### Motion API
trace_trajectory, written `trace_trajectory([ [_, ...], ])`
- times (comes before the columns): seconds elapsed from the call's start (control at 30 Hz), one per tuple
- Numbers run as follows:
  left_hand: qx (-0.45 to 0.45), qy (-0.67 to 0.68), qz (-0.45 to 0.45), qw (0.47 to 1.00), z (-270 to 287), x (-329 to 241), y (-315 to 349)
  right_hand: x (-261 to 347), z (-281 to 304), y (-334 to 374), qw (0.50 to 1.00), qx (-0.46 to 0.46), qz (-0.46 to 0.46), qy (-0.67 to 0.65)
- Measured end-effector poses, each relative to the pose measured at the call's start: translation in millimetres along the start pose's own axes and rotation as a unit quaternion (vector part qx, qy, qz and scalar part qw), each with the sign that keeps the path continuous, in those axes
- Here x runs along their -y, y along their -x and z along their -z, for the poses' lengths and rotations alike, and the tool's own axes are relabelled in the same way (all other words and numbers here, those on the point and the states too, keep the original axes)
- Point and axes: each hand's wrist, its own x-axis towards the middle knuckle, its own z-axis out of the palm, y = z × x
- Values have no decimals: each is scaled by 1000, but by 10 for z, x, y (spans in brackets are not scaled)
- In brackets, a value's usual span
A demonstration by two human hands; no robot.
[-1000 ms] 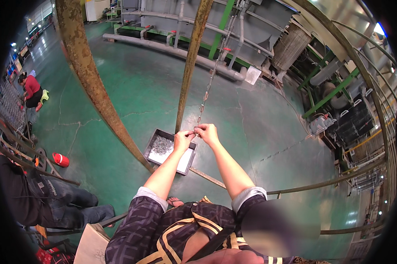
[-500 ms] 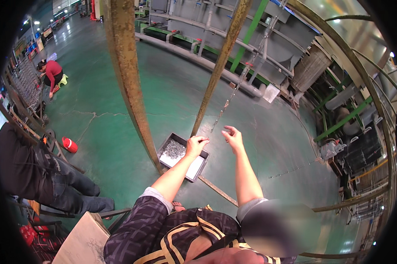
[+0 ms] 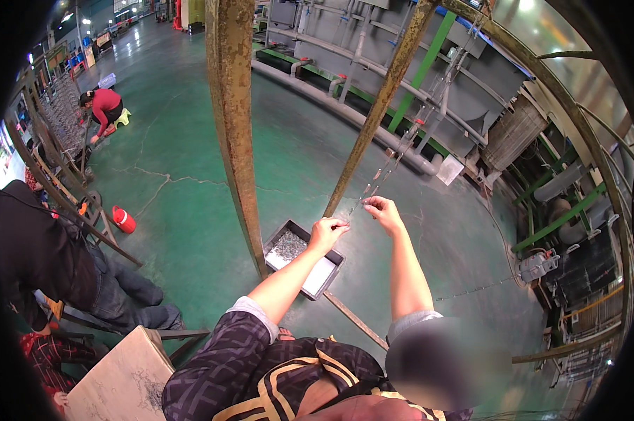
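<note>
My left hand (image 3: 327,232) and my right hand (image 3: 382,211) are raised side by side in front of me. Both pinch at a thin wire line (image 3: 405,143) hung with small metal clips, which runs up and away to the right. The right hand grips the wire's lower end; the left hand's fingertips hold a small metal piece just below it. Under my hands a shallow grey tray (image 3: 326,274) on the green floor holds a heap of small metal parts (image 3: 287,245) in its left half.
Two rusty frame bars (image 3: 233,126) rise close in front, one upright, one slanted (image 3: 385,103). A person in dark clothes (image 3: 43,259) sits at my left by a red cup (image 3: 123,219). Another person in red (image 3: 103,109) crouches far left. Grey tanks line the back.
The view has swung, so the frame bars now stand more to the middle. My hands have shifted right and up along the wire, still close together.
</note>
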Motion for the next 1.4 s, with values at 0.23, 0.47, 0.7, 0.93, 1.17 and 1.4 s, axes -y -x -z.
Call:
trace_trajectory([
  [0.23, -18, 8, 24, 1000, -101, -196, -54, 152, -128, 200, 996, -58, -5, 63],
  [0.47, -22, 15, 31, 999, -185, -326, 25, 107, -134, 403, 990, -87, -11, 113],
  [0.7, -38, 24, 23, 999, -221, -382, 135, 97, -166, 509, 981, -124, 30, 149],
  [0.93, -16, 5, 38, 999, -245, -363, 118, 98, -215, 565, 985, -127, 17, 118],
  [1.17, 2, -16, 43, 999, -258, -277, 137, 60, -241, 591, 985, -121, -3, 121],
  [1.4, 71, 19, 86, 994, -195, -212, 37, -236, -313, 699, 996, -92, 3, -4],
])
